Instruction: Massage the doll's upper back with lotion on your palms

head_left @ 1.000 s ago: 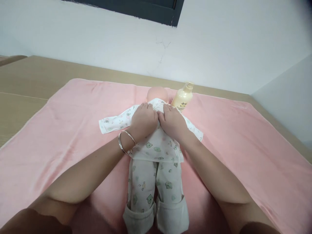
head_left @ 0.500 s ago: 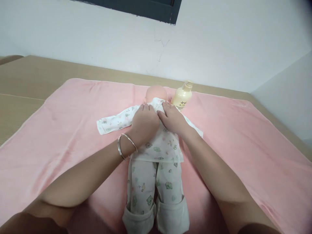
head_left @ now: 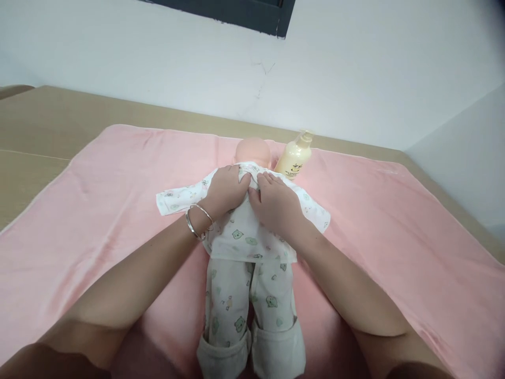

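Note:
A baby doll point(head_left: 252, 152) lies on a pink blanket, its bare round head away from me and no face showing. It wears a white, animal-printed top point(head_left: 252, 231) and matching pants point(head_left: 231, 295) with wide turned-up cuffs. My left hand point(head_left: 228, 189) rests on the upper left of the top, fingers laid over the shoulder and thumb apart. On the upper right of the top lies my right hand point(head_left: 278, 202), its fingers flat and pointing away from me, thumb toward the middle. Both hands look open, pressed on the cloth; their undersides are hidden.
A pale yellow pump bottle point(head_left: 294, 158) stands right of the doll's head. The pink blanket point(head_left: 394, 237) covers much of a wooden table point(head_left: 47, 116). Behind it is a white wall point(head_left: 177, 68) with a dark frame point(head_left: 252, 16) at the top.
My left hand has shifted left and its thumb now shows apart. My right hand has come slightly nearer to me. More of the top's neckline is visible between them.

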`<state>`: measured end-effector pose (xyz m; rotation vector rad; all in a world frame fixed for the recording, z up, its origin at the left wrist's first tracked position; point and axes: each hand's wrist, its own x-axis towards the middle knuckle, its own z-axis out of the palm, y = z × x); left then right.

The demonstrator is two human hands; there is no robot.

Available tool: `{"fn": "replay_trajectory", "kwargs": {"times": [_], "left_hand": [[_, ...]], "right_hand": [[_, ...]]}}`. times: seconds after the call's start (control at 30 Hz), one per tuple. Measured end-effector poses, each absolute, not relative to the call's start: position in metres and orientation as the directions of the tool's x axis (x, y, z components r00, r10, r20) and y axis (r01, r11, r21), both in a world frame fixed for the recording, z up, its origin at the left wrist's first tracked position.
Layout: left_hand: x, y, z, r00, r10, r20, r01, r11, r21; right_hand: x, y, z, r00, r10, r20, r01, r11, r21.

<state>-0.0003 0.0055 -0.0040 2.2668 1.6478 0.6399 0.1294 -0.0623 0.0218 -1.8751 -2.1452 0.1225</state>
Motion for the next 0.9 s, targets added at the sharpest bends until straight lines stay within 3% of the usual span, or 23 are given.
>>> {"fn": "replay_trajectory", "kwargs": {"times": [0.17,0.9], "left_hand": [[0.002,0.001,-0.004,0.266,0.941,0.210,0.849,-0.332,0.411],[0.003,0.002,-0.013,0.237,0.938,0.252,0.857,-0.324,0.400]], "right_hand": [[0.143,-0.038,0.009,-0.101,0.985,0.137,0.926,0.144,-0.349],[0.137,-0.026,0.025,-0.003,0.999,0.053,0.975,0.015,-0.220]]}}
